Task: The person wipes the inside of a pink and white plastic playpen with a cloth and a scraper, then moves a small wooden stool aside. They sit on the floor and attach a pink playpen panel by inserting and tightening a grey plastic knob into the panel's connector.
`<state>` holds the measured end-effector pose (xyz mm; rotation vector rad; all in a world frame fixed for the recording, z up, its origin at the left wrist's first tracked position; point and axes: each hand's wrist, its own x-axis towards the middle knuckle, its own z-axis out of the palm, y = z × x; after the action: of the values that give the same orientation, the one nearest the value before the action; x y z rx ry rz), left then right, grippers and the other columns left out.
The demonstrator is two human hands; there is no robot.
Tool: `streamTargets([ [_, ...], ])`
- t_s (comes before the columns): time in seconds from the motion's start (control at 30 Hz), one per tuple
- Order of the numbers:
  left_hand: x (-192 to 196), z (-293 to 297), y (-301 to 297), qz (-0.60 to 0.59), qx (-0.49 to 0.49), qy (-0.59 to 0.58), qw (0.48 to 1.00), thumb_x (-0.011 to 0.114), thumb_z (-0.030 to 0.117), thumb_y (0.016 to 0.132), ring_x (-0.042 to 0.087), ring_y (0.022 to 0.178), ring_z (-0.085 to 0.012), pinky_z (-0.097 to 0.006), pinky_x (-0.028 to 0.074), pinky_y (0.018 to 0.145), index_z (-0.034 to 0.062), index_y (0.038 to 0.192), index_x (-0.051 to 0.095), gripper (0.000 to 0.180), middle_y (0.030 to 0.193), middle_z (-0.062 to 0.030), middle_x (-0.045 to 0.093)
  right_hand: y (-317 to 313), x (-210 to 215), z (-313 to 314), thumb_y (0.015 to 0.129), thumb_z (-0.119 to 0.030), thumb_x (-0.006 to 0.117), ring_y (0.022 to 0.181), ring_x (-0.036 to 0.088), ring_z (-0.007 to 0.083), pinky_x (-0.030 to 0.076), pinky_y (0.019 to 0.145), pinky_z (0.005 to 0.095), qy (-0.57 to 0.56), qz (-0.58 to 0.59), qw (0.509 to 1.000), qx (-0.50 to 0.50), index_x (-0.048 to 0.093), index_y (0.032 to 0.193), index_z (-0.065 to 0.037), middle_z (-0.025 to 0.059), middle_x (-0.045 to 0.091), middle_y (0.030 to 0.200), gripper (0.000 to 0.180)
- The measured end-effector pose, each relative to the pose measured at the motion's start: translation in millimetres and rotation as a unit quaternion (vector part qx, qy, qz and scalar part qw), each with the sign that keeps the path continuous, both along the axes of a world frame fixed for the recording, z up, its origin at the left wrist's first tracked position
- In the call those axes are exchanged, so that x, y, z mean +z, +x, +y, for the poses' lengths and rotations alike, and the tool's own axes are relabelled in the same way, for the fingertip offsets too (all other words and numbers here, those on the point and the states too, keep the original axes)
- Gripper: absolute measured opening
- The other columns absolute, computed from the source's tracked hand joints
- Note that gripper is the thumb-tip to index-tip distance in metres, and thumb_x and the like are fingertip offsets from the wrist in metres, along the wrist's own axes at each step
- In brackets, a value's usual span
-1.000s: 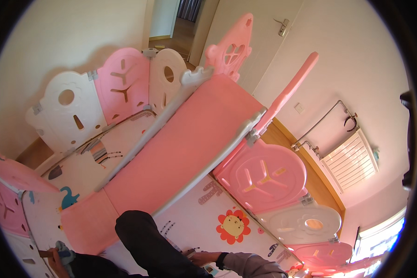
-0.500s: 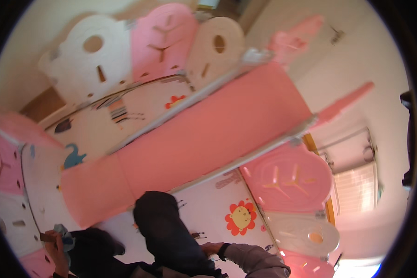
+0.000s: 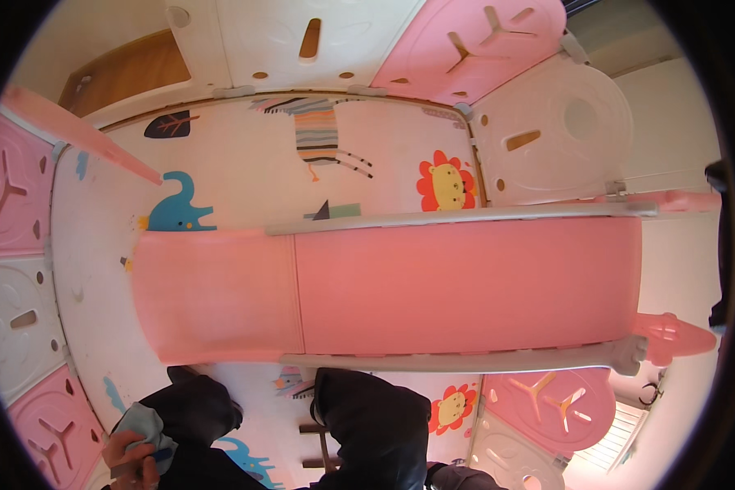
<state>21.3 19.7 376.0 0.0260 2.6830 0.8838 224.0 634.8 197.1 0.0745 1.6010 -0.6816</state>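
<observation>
My left hand [image 3: 129,459] is at the lower left, its fingers closed around a grey-blue cloth [image 3: 143,425]. A slim dark flat piece [image 3: 143,463] also crosses these fingers; its kind is unclear. Only my right sleeve [image 3: 465,478] shows at the lower edge, its hand hidden behind my knee [image 3: 376,416]. Ahead of my knees lies a pink slide [image 3: 465,286] with pale grey side rails [image 3: 465,362]. Its lower end, on the left, rests on a white play mat [image 3: 245,171] printed with animals. Neither hand touches the slide.
Pink and white plastic fence panels [image 3: 580,122] surround the mat, with more panels [image 3: 12,310] along the left. A dark brown bar-shaped object [image 3: 322,449] stands between my legs. A brown wooden surface [image 3: 131,73] shows beyond the fence at the far left.
The view has turned, so the slide now lies level across it. My left hand with the cloth appears farther right. My right hand, seen beside my knee before, is now out of sight.
</observation>
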Motion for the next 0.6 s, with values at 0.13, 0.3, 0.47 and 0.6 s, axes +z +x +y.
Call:
streamTargets([
  [0.13, 4.5, 6.8, -30.0, 0.011, -0.036, 0.008, 0.999, 0.064, 0.013, 0.092, 0.06, 0.088, -0.0356, -0.047, 0.047, 0.075, 0.0077, 0.102, 0.065, 0.012, 0.108, -0.0175, 0.06, -2.8, 4.9, -10.5, 0.1, -0.03, 0.055, 0.11, 0.068, 0.0394, 0.053, 0.095, 0.0508, 0.032, -0.004, 0.999, 0.011, 0.066, 0.126, -0.015, 0.0175, 0.072, 0.116, 0.033],
  [0.3, 15.8, 9.1, -55.3, -0.05, -0.097, 0.037, 0.993, 0.065, 0.008, 0.088, 0.062, 0.084, -0.0368, -0.046, 0.049, 0.069, 0.0076, 0.102, 0.066, 0.014, 0.104, -0.017, 0.061, 33.9, 9.3, -29.3, 0.099, -0.03, 0.055, 0.107, 0.07, 0.0402, 0.054, 0.093, 0.0513, 0.048, -0.002, 0.998, 0.037, 0.067, 0.124, -0.014, 0.0178, 0.073, 0.112, 0.032],
  [0.47, 20.0, 13.3, -55.4, -0.069, -0.121, 0.043, 0.989, 0.072, 0.009, 0.08, 0.065, 0.078, -0.0362, -0.043, 0.051, 0.064, 0.0079, 0.095, 0.07, 0.015, 0.098, -0.0138, 0.063, 93.4, 17.4, -47.2, 0.099, -0.031, 0.056, 0.103, 0.071, 0.0409, 0.055, 0.09, 0.0518, 0.046, -0.025, 0.997, 0.056, 0.068, 0.121, -0.014, 0.0181, 0.074, 0.108, 0.031],
  [0.6, 24.3, 13.6, -45.6, -0.085, -0.133, 0.076, 0.985, 0.074, 0.006, 0.077, 0.066, 0.08, -0.0351, -0.043, 0.052, 0.065, 0.0082, 0.095, 0.07, 0.018, 0.099, -0.0133, 0.064, 104.8, 61.5, -53.5, 0.098, -0.032, 0.056, 0.096, 0.072, 0.042, 0.056, 0.084, 0.0526, 0.048, -0.016, 0.998, 0.037, 0.07, 0.116, -0.013, 0.0184, 0.075, 0.1, 0.03],
])
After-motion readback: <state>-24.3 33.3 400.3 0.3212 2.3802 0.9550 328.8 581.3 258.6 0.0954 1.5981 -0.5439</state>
